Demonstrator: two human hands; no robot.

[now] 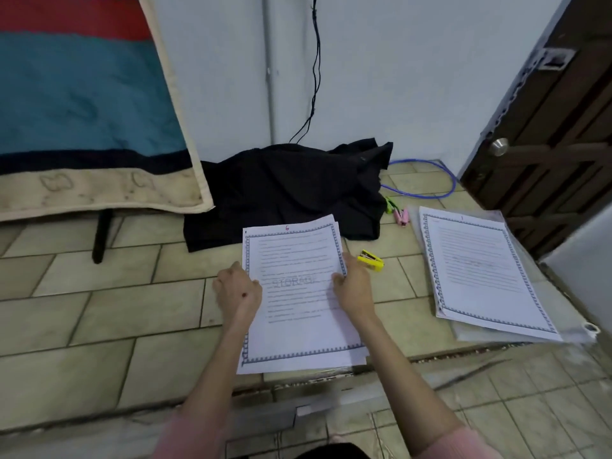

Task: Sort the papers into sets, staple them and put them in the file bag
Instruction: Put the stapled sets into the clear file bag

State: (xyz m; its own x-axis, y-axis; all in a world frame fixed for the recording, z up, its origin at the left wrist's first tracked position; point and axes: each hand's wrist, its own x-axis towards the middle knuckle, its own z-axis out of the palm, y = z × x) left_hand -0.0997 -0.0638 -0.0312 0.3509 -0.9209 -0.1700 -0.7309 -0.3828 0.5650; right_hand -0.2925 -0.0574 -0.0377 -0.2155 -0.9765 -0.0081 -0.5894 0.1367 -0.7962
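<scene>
Left hand (237, 289) and right hand (352, 286) pinch the paper stack (298, 299) by its side edges on the floor, sheets fanned, so stapling now risks misaligned pages; stapler (371, 260) just beside.

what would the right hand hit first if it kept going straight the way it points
The right hand grips the paper stack and points up and away; past the sheets' edge, probably the black cloth, though depth is unclear.

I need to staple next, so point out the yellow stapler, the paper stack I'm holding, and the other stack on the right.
yellow stapler (371, 260), head view, on its top.
held paper stack (298, 293), head view, middle of top sheet.
right paper stack (480, 270), head view, middle of top sheet.
</scene>
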